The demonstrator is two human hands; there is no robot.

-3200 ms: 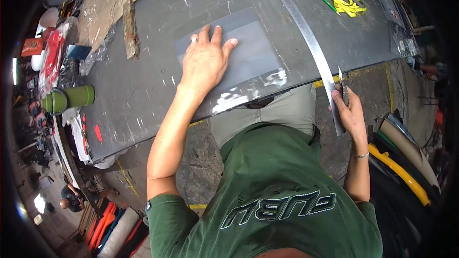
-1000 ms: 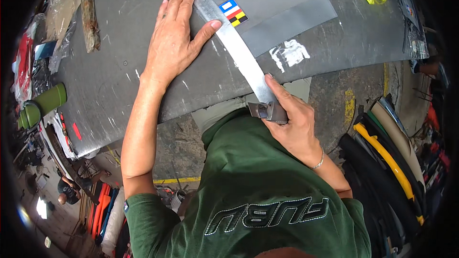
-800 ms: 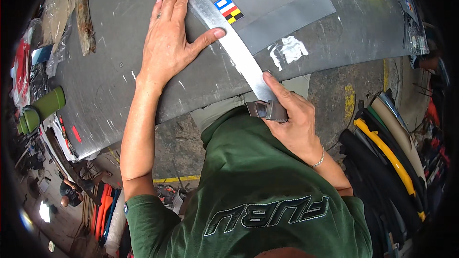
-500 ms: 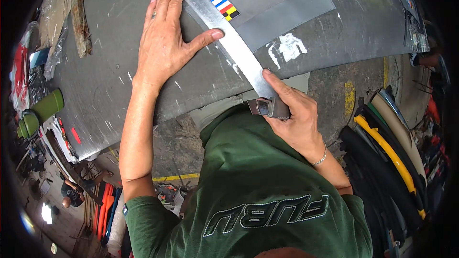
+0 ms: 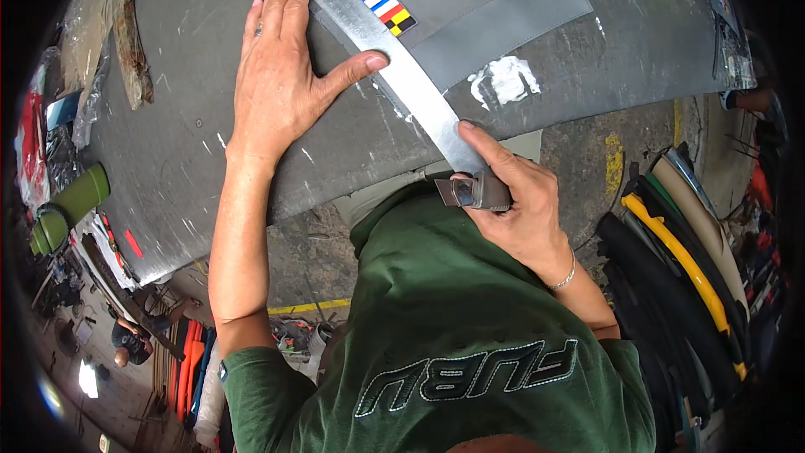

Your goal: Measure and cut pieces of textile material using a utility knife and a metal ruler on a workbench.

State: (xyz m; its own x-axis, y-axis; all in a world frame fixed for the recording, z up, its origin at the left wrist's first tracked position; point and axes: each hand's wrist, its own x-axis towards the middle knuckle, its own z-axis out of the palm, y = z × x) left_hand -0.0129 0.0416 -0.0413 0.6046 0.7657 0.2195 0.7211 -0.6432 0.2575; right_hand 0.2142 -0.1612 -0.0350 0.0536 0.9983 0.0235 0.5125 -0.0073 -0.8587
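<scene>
- The left hand point(image 5: 281, 84) lies flat and spread wide on the grey sheet point(image 5: 193, 143), fingers together and the thumb stretched out against the edge of the long metal straightedge point(image 5: 394, 63); this pressure appears meant to pin the ruler so it cannot slide.
- The straightedge runs diagonally across the sheet from the far side down to its near edge, passing just beside a small striped coloured sticker point(image 5: 389, 9) and a white paint smear point(image 5: 503, 82).
- The right hand point(image 5: 516, 201) is closed around a utility knife point(image 5: 471, 191), index finger extended along its top, seemingly to steer the blade. The knife sits at the near end of the straightedge, at the sheet's edge, right in front of the person's green shirt point(image 5: 470, 344).
- A lighter grey rectangular patch point(image 5: 486, 0) covers the sheet beyond the ruler.
- At the left, a green cylindrical bottle point(image 5: 71, 205) lies off the sheet; at the right, dark and yellow curved strips point(image 5: 679, 260) are stacked on the floor.
</scene>
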